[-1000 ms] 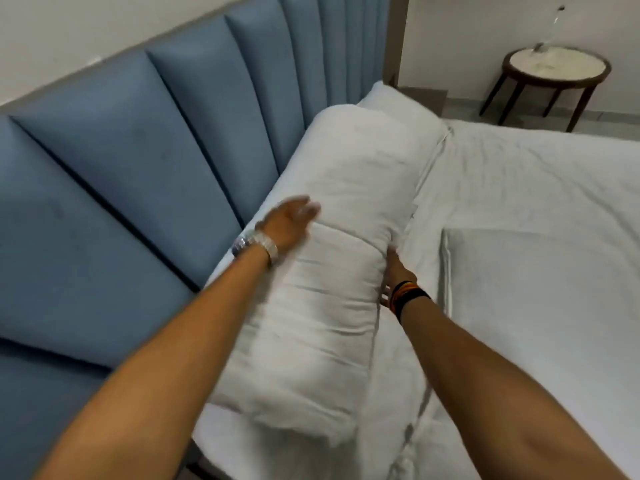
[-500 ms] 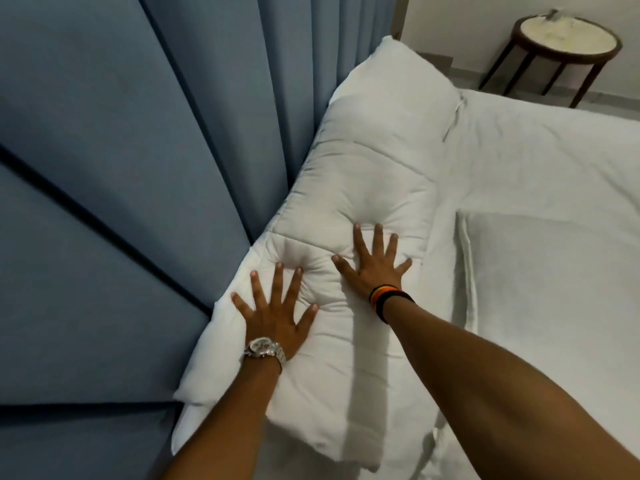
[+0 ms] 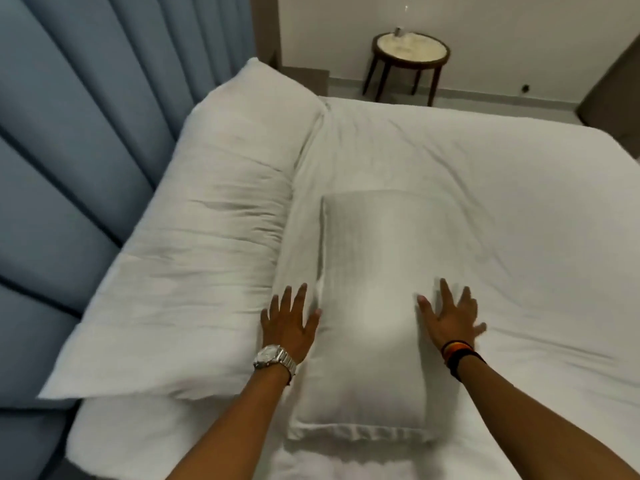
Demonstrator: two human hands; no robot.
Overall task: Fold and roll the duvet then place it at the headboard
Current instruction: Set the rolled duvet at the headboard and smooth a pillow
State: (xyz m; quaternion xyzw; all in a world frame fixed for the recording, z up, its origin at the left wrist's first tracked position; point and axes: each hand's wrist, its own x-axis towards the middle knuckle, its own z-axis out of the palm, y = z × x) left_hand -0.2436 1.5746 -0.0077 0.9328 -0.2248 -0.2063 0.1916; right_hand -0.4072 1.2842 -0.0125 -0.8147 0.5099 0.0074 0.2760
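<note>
The rolled white duvet (image 3: 194,271) lies lengthwise against the blue padded headboard (image 3: 69,168) on the left. Beside it on the bed lies a flat white pillow (image 3: 367,271). My left hand (image 3: 289,323), with a silver watch, has its fingers spread in the gap between the duvet roll and the pillow's left edge. Fingers apart, my right hand (image 3: 450,315), wearing dark and orange wristbands, sits at the pillow's right edge. Neither hand holds anything.
The white bed sheet (image 3: 502,202) covers the mattress to the right. A small round side table (image 3: 410,53) with dark legs stands by the far wall beyond the bed. A dark piece of furniture (image 3: 616,95) sits at the right edge.
Both hands have left the duvet roll and moved right to either side of the pillow. The view has swung right, showing more of the bed.
</note>
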